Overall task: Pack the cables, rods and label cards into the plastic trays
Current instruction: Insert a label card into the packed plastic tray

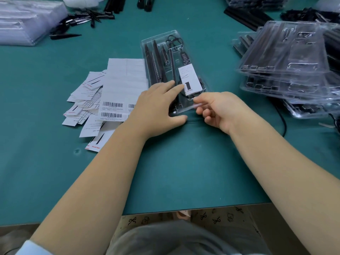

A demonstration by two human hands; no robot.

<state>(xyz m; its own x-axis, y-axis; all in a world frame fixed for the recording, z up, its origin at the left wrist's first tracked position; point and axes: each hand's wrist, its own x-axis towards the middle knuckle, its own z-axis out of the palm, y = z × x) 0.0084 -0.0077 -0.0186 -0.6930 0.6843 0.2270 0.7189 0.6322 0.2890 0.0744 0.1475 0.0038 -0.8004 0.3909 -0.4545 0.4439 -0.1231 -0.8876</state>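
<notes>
A clear plastic tray lies mid-table on the green mat, holding black rods, a coiled cable and a white label card; the left hand presses flat on its near end, fingers straight; the right hand pinches the tray's near right corner; loose cards lie left of it; stacked trays sit toward the right edge.
</notes>
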